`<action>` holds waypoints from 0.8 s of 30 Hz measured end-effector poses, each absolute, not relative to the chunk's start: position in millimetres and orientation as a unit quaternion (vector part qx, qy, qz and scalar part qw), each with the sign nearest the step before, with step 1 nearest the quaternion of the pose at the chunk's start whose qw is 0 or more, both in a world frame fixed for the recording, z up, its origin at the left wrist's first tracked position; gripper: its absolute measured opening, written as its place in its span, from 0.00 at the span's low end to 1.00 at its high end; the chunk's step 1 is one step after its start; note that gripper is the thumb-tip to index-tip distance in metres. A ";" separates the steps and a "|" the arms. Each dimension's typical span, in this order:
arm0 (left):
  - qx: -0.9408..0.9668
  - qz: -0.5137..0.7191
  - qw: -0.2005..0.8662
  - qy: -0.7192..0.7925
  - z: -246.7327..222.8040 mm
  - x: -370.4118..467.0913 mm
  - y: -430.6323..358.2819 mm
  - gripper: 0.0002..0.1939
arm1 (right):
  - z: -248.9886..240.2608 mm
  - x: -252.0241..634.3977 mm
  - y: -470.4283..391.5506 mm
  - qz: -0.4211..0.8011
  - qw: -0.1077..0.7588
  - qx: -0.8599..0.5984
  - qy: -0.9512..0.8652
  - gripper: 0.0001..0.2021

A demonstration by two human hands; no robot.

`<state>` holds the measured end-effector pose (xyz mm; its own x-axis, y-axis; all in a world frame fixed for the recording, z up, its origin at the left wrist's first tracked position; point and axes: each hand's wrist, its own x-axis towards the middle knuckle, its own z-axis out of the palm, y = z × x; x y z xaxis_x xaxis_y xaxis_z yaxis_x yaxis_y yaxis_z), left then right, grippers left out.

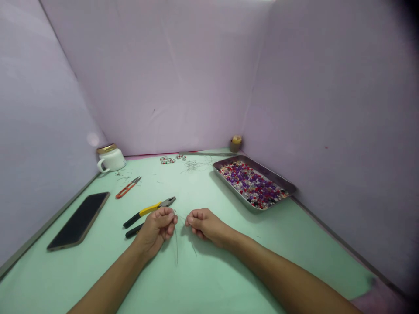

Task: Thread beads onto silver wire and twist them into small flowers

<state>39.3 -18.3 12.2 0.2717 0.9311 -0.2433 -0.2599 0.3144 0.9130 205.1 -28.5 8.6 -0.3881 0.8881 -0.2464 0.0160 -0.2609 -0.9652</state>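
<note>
A thin wire (176,244) is pinched between the fingertips of the left hand (156,229) and the right hand (203,224), both curled shut over the green counter (229,261); no bead can be made out on it, so the beadwork appears barely begun. A few finished beaded pieces (167,160) lie far back. Yellow-handled pliers (149,211) touch the left hand, with orange snips (128,187), a phone (79,220), a lidded mug (110,158) and a tray of beads (253,183) apart, nothing blocking.

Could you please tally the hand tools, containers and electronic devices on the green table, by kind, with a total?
Hand tools: 2, the pliers by the left hand and the orange snips.
Containers: 3, the bead tray, white mug, small jar.
Electronic devices: 1, the phone.
Total: 6
</note>
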 end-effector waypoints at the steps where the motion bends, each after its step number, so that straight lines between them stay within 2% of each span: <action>1: 0.399 0.430 0.692 0.421 11.8 38.9 -18.5 0.07 | 8.9 205.0 -28.7 0.664 0.328 -0.442 -0.505 0.06; 5: 0.420 0.440 0.675 0.418 12.2 39.6 -20.5 0.08 | 8.6 204.2 -29.0 0.676 0.325 -0.436 -0.497 0.06; 14: 0.475 0.505 0.556 0.458 12.8 44.3 -24.1 0.10 | 11.3 201.2 -33.1 0.659 0.319 -0.443 -0.517 0.07; 19: 0.378 0.496 0.619 0.477 15.0 41.7 -21.0 0.12 | 6.5 201.1 -33.0 0.624 0.312 -0.438 -0.567 0.05; 24: 0.327 0.467 0.670 0.475 17.7 39.6 -19.5 0.08 | 1.4 201.9 -32.8 0.599 0.305 -0.431 -0.602 0.05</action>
